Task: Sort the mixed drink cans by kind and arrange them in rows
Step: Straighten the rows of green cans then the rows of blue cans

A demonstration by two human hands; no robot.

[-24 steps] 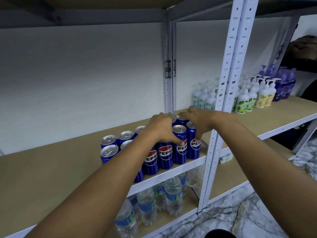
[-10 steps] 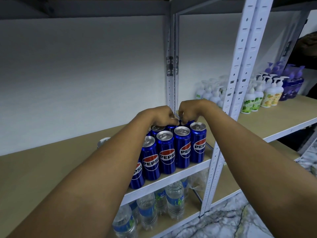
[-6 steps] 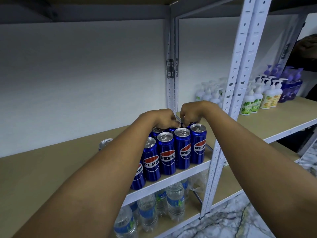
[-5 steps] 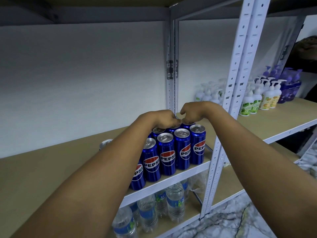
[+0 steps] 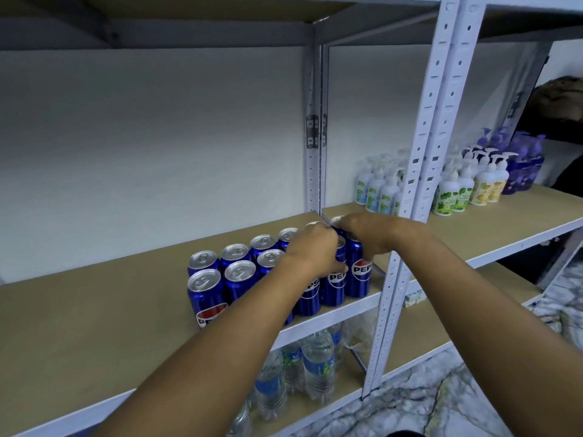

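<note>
The blue cans [image 5: 239, 275] stand in rows on the shelf [image 5: 94, 310]. The left hand [image 5: 310, 250] and right hand [image 5: 367, 234] grip cans at the right end, probably squaring them. Next, push them snug.

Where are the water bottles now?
The water bottles stand on the lower shelf, directly under the cans, left of the white post.

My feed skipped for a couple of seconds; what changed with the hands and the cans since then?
Both hands came forward from the back cans: the left hand and right hand now rest on the front-right blue cans. Whether the fingers grip any is hidden. The cans stay in rows; pump bottles and water bottles unchanged.
</note>
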